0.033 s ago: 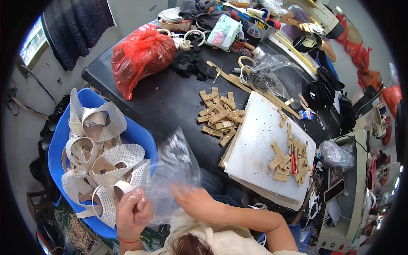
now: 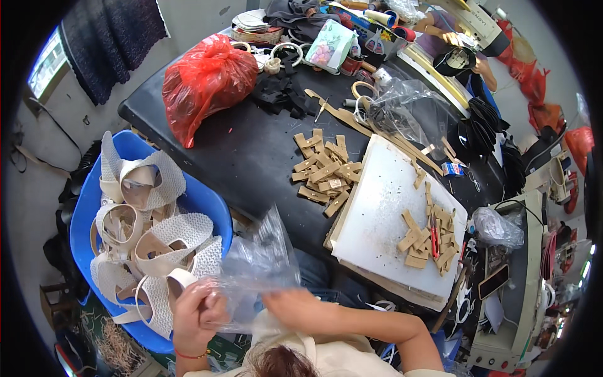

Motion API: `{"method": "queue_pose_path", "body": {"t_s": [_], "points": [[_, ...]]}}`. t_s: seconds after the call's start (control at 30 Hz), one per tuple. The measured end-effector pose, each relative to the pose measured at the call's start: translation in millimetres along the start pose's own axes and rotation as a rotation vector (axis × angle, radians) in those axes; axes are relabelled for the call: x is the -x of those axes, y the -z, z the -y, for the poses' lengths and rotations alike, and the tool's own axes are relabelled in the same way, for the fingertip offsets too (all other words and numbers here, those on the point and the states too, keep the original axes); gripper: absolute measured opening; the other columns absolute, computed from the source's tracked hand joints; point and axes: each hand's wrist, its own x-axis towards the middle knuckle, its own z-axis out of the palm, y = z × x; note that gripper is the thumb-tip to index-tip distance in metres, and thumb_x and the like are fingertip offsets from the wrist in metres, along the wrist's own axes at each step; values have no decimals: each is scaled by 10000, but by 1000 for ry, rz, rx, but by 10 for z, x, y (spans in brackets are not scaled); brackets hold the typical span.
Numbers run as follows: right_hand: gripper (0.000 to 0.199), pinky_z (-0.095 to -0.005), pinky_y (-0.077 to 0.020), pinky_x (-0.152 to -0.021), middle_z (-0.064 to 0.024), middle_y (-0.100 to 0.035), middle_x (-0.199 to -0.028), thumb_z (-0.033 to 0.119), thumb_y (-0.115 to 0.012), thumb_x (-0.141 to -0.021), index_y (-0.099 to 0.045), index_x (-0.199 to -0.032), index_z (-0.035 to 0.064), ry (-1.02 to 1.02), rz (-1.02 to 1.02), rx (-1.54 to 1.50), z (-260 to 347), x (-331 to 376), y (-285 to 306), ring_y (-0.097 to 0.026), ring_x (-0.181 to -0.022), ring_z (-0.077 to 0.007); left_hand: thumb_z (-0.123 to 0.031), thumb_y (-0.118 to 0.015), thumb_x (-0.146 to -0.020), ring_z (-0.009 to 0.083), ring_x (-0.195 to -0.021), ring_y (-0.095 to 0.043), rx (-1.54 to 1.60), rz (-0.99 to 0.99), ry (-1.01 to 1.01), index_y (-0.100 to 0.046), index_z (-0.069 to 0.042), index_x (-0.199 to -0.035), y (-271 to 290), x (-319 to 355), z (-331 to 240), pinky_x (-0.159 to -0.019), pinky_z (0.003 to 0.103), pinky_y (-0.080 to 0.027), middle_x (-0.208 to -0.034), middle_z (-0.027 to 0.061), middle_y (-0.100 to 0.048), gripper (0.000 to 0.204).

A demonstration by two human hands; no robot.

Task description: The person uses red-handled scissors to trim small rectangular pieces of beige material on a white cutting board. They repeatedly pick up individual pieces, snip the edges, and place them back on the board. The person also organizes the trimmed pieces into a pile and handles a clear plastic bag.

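A clear plastic bag [image 2: 260,254] hangs in front of my body, its pointed top standing up near the table's edge. My left hand [image 2: 201,309] is closed on the bag's near left side, fingers curled in. My right hand [image 2: 292,309] is at the bag's near right side; its fingers are smeared by motion and partly behind the film, so their grip is unclear. Beside my left hand stands a blue tub [image 2: 217,201] heaped with cream mesh straps [image 2: 182,235] that have wide bands.
On the black table [image 2: 239,163] are a tied red bag [image 2: 210,81], a pile of tan strap pieces [image 2: 326,169] and a white board [image 2: 377,207] with more tan pieces and red-handled snips [image 2: 434,239]. A phone [image 2: 494,282] lies at the right. Another person's hand [image 2: 452,39] is at a sewing machine.
The bag's pointed top has dropped and shifted slightly right. My right hand has moved a little down and to the right. My left hand stays nearly in place.
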Motion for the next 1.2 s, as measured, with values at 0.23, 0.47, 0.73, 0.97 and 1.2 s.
{"method": "queue_pose_path", "body": {"t_s": [0.23, 0.47, 0.73, 0.97, 1.2], "points": [[373, -386, -457, -860, -163, -606, -1007, 46, -622, -799, -560, -1164, 5, -207, -910, 480, -867, 208, 1281, -561, -961, -322, -251, -438, -951, 41, -396, -268, -25, -145, 93, -560, -79, -838, 274, -811, 347, -362, 194, -174, -540, -30, -415, 240], [355, -353, -483, -741, -119, -605, -888, 46, -667, -774, -601, -1121, 22, -388, -800, 191, -1258, 262, 1687, -562, -853, -287, -216, -431, -953, 31, -423, -294, -137, -303, -162, -560, -77, -853, 134, -936, 135, -389, 191, -197, -555, -27, -426, 214], [206, -326, -490, -667, -102, -527, -828, 18, -584, -771, -541, -972, 26, -138, -610, 905, -1264, -20, 1647, -574, -785, -249, -211, -412, -955, 24, -439, -307, -96, -338, -177, -520, -93, -855, 0, -1026, 122, -399, 179, -205, -554, -45, -397, 189], [99, -268, -499, -556, -76, -567, -852, 60, -510, -937, -475, -1023, 25, -120, -906, -384, -527, 51, 1275, -588, -643, -140, -217, -430, -965, 25, -450, -255, -212, -264, -191, -444, -134, -786, -27, -938, 197, -405, 204, -178, -551, -61, -328, 197], [209, -381, -529, -678, -200, -608, -921, 77, -437, -932, -441, -1127, 3, -186, -167, -211, -752, -479, -535, -649, -747, -260, -123, -492, -948, -1, -450, -269, -473, -194, -256, -464, -95, -799, -147, -636, 60, -403, 193, -171, -553, -89, -357, 154]]}}
